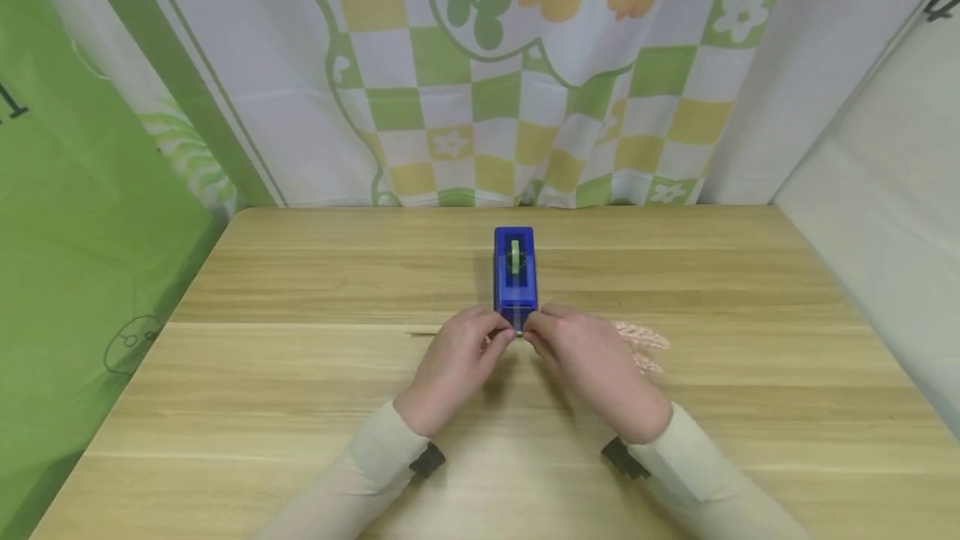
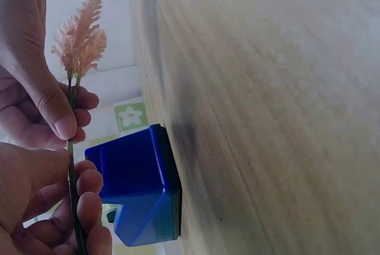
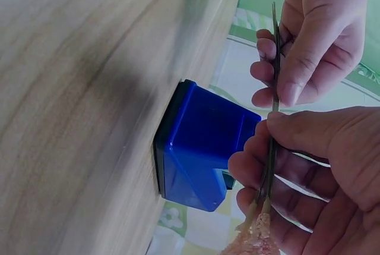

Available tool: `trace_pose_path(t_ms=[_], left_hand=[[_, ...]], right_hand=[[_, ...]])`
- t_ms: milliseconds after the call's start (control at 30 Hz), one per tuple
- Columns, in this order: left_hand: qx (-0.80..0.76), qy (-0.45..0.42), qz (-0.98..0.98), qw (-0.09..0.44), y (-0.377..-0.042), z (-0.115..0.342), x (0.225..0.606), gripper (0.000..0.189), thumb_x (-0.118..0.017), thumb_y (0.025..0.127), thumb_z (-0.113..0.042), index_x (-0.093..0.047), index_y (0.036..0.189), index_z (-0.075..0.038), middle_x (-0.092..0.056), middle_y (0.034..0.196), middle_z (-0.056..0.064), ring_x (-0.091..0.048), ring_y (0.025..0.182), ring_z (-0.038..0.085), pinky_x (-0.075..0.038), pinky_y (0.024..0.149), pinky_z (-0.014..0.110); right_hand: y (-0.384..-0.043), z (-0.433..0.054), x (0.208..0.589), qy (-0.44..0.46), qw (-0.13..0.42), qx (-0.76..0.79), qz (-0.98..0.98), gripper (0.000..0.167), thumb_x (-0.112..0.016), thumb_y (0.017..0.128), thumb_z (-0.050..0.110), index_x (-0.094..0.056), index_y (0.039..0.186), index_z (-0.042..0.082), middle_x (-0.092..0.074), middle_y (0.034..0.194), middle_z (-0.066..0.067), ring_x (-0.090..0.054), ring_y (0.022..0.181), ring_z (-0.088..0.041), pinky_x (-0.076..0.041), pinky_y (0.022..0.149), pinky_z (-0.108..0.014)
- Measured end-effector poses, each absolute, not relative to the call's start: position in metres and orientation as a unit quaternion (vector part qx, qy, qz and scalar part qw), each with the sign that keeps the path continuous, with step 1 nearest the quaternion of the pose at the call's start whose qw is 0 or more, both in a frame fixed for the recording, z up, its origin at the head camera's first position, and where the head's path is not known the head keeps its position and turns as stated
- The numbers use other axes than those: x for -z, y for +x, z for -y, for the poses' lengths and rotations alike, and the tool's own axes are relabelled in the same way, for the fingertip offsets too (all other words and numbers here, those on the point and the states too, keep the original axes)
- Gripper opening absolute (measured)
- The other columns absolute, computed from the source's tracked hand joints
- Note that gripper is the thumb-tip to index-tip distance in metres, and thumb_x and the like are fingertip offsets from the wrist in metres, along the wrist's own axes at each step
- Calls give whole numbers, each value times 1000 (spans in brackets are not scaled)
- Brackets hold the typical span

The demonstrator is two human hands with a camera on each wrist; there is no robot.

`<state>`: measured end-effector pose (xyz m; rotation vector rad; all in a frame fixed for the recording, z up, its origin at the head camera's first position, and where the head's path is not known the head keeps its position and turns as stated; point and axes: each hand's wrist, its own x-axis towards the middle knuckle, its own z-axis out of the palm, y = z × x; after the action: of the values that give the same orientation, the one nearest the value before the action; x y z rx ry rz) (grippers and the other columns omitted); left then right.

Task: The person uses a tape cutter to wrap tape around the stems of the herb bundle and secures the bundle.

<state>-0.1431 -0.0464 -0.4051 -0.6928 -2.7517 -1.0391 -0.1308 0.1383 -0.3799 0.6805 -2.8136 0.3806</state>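
Both hands hold a small bundle of thin dark green stems with feathery pink plumes [image 2: 82, 38] at one end. My left hand [image 1: 461, 365] pinches the stems [image 3: 276, 59] between thumb and fingers on the bare-stem side. Close beside it, my right hand [image 1: 596, 365] pinches the same stems nearer the plumes. A pale patch shows on the stems between the two thumbs; whether it is tape is unclear. Just behind the fingertips stands a blue tape dispenser [image 1: 516, 290], holding a yellowish-green roll [image 1: 514, 257]. In the head view the hands hide most of the stems.
The wooden table [image 1: 300, 407] spreads out around the hands and dispenser. A patterned curtain [image 1: 495, 98] hangs along its far edge. Green cloth [image 1: 90, 190] borders the left side, and white cloth [image 1: 885, 215] the right.
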Motion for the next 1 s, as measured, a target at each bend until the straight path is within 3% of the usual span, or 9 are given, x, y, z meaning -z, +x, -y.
trace_pose_path(t_ms=[267, 733, 1000], left_hand=[[327, -231, 915, 56, -145, 46, 403, 17, -68, 102, -20, -76, 94, -8, -67, 87, 1, -52, 74, 11, -46, 68, 24], [341, -221, 913, 45, -149, 43, 403, 12, -72, 100, -18, -77, 94, -9, -70, 91, 2, -57, 81, 13, -50, 73, 26], [351, -222, 909, 38, -150, 42, 402, 11, -72, 99, -16, -77, 95, -7, -71, 93, 4, -60, 84, 15, -54, 76, 28]], right_hand=[[-132, -139, 381, 244, 117, -129, 954, 9, -75, 96, 17, -71, 90, 13, -67, 81, 4, -57, 66, -8, -54, 61, -27], [-135, -140, 382, 246, 102, -120, 956, 14, -73, 98, 16, -62, 91, 11, -61, 75, 3, -50, 59, -7, -45, 54, -21], [-135, -139, 378, 240, 77, -118, 961, 11, -71, 100, 16, -70, 90, 12, -63, 77, 3, -51, 61, -7, -48, 56, -23]])
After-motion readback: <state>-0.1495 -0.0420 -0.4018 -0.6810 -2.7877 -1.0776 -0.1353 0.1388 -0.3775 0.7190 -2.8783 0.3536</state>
